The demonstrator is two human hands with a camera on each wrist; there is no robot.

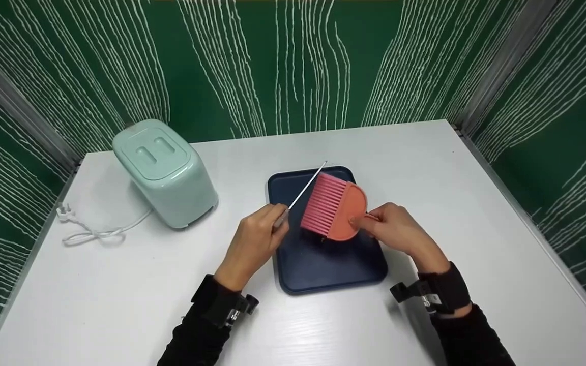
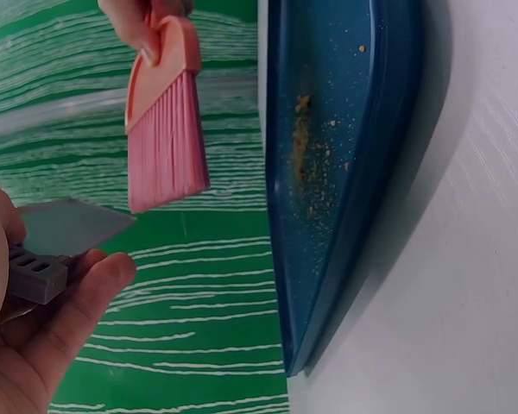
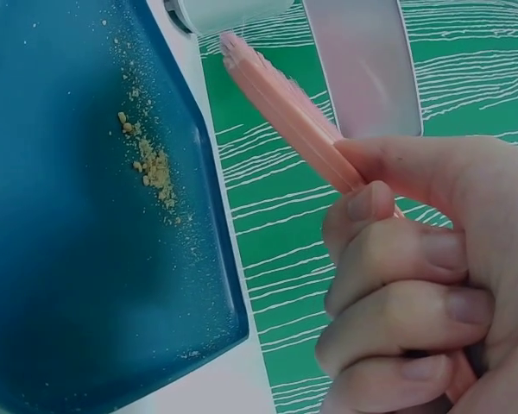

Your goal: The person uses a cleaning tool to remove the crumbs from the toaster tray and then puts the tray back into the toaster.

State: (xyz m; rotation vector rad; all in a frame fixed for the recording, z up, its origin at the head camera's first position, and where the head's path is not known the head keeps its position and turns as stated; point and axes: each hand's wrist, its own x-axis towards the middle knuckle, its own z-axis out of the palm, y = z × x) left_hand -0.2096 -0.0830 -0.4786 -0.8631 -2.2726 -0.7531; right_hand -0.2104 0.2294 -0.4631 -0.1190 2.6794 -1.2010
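My right hand grips the handle of a small orange hand brush, whose pink bristles point left above the dark blue tray. In my left hand is a flat scraper with a grey handle, its thin blade seen edge-on beside the bristles. The left wrist view shows the scraper's flat blade below the brush, apart from it. Yellow-brown crumbs lie on the tray in a small heap with finer bits scattered round. Both tools are held above the tray.
A mint-green toaster with a lid stands at the back left of the white table. Its white cord and plug lie to the left. Green panels with white lines wall in the back and sides.
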